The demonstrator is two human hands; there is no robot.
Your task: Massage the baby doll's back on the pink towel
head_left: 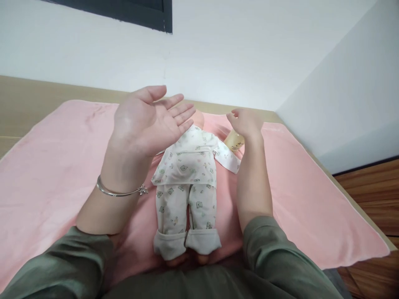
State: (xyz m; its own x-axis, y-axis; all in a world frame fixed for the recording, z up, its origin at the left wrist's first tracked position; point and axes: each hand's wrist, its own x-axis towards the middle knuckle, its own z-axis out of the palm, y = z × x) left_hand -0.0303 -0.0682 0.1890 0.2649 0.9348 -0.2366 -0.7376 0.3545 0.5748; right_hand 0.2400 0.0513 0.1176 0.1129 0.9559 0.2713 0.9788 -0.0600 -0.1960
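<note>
My left hand (152, 120) is raised with its palm up and fingers stretched out, holding nothing. It hangs above the left shoulder side of a small baby-like figure (187, 162) in white printed pyjamas, lying on its back. My left hand and the shirt hide much of the head and one arm. My right hand (246, 122) is bent at the wrist, its thumb and fingers curled inward; most fingers are hidden. Just below it, partly covered, is a pale yellow bottle (234, 141) with dark print. I cannot tell whether that hand touches the bottle.
A pink blanket (296, 195) covers the wooden surface (25, 95) under the figure. One white sleeve (229, 158) reaches out towards the bottle. Behind stands a white wall (218, 50) with a dark frame (124, 12). Brown wood panels (374, 191) show at the right.
</note>
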